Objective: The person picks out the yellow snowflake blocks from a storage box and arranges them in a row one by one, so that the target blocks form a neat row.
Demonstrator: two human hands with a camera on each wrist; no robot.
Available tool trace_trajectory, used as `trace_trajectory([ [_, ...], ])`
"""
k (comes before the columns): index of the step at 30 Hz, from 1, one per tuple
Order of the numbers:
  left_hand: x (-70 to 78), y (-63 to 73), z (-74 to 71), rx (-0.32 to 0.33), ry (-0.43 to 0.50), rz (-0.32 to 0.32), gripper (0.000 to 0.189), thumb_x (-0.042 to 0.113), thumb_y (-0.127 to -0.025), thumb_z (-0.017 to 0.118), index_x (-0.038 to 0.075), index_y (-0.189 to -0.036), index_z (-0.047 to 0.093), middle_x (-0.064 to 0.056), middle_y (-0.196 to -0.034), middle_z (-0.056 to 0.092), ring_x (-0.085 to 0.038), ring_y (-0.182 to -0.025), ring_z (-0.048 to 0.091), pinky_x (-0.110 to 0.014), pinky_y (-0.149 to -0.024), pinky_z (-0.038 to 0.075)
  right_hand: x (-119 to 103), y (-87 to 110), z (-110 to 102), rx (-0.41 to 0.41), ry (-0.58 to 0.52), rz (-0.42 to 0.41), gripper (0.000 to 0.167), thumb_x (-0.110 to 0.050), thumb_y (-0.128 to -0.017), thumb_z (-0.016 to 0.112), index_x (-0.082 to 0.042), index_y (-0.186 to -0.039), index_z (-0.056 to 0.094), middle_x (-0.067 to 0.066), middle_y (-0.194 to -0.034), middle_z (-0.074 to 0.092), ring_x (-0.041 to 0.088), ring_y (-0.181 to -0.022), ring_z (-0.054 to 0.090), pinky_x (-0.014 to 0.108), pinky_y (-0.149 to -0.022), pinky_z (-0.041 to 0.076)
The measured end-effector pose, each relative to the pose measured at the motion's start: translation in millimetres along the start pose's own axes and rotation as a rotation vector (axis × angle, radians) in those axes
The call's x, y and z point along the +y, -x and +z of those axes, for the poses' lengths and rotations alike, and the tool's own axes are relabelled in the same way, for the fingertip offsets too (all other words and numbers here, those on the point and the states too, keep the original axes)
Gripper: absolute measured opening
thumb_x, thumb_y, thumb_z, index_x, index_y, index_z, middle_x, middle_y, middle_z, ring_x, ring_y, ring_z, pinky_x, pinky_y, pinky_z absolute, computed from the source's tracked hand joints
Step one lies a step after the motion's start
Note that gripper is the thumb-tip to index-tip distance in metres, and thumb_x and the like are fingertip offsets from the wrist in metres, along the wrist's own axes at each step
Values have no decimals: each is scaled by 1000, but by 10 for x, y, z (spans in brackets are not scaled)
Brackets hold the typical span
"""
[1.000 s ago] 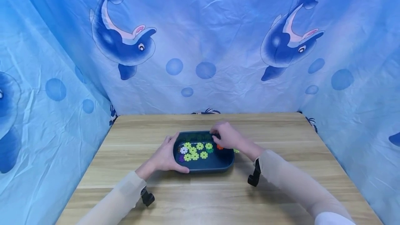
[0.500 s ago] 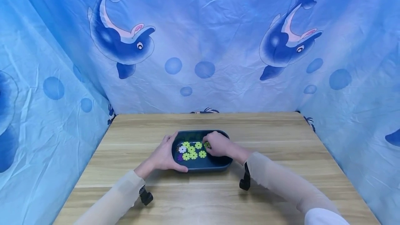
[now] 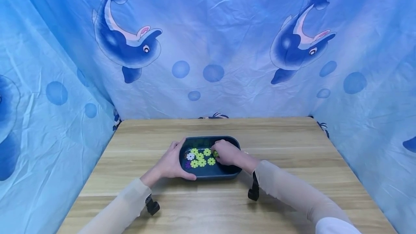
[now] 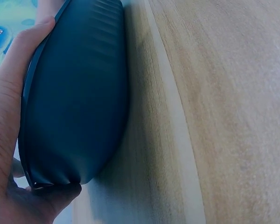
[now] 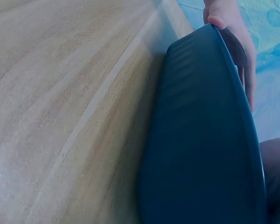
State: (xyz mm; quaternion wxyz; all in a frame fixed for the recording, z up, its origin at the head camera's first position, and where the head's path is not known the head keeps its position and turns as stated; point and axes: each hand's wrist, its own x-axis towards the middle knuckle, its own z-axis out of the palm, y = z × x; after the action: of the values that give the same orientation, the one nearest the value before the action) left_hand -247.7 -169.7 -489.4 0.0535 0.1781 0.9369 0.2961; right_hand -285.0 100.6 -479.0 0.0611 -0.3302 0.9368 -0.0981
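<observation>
A dark blue-green oval plastic tray [image 3: 211, 177] stands on the table with several snowflake building discs in it. My left hand [image 3: 171, 161] grips its left end, thumb along the front rim and fingers at the back rim. In the left wrist view, the left hand [image 4: 9, 126] wraps the rim. My right hand [image 3: 225, 152] reaches into the right half, its curled fingers at a yellow-green snowflake disc [image 3: 216, 154], partly covered by them. More yellow-green discs [image 3: 202, 162], a white disc [image 3: 190, 156] and a purple disc [image 3: 188, 164] lie on the left side.
The wooden table [image 3: 208, 205] extends around the tray. A pale yellowish bit [image 3: 246, 152] shows just beyond the right wrist, outside the tray. Blue cloth curtain [image 3: 214, 46] with printed dolphins hangs at the back and sides.
My right hand has moved left and down from the tray's right back rim to the yellow-green disc, covering the orange and green discs. The left hand keeps its grip on the tray.
</observation>
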Motion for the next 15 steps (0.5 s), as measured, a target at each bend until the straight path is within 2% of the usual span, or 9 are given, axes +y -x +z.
trace_trajectory([
  [8,-15,11,-2,-3,-2,3,160,76,-50,96,13,-172,15,-23,-155,41,-38,-132,57,-59,-110,52,34,10,4,41,-5,12,23,-10,-95,79,-9,-118,80,10,-118,75,23,-108,71,37,-91,62],
  [15,-26,4,0,5,5,6,161,73,-49,98,12,-172,15,-24,-155,41,-39,-133,56,-60,-110,52,107,75,-220,114,-46,-26,24,-8,-95,78,-2,-118,78,13,-116,76,27,-104,74,40,-89,62],
])
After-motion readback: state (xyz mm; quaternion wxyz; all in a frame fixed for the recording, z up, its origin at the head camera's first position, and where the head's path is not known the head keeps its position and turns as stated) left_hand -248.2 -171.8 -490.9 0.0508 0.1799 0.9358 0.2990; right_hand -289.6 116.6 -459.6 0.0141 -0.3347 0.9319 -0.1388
